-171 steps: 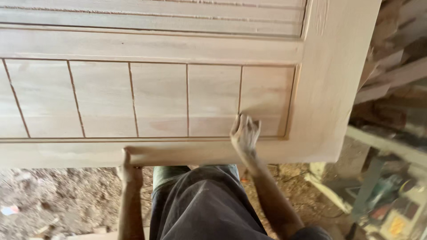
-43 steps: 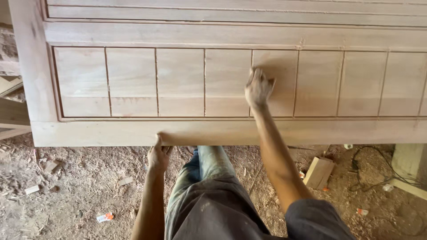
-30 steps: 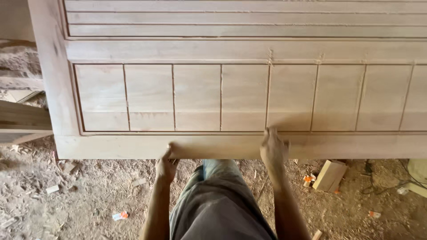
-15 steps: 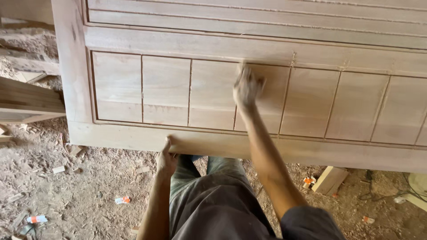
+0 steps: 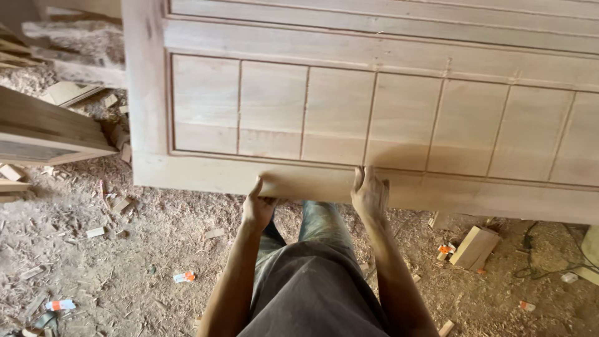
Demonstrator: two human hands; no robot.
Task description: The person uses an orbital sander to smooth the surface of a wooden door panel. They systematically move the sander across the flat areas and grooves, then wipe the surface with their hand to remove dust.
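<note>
- Right hand has come down off the grooved panel, where it was pressed flat half a second ago, to the near edge of the door; fingers now curl over that edge, palm against the bottom rail, clasping it
- Left hand same spot as before, wrapped around the near edge from below, thumb on top; both hands now grip the same rail, set apart, right one further along
- Rubbing of the panel has stopped for this moment; with both hands on the edge I judge the person is steadying or shifting the door rather than working its face
- Door lies flat and raised off the ground, filling the upper part of the view; pale bare wood, row of upright grooved panels framed by a wide rail; corner of the door at upper left
- Below the hands: person's legs, dark shorts and worn trousers, standing just beside the door edge
- Ground covered in sawdust and shavings; small wood block to the right under the door edge; scraps and a small orange-and-white wrapper to the left
- Another wooden frame piece sticks in from the far left, well apart from the hands
</note>
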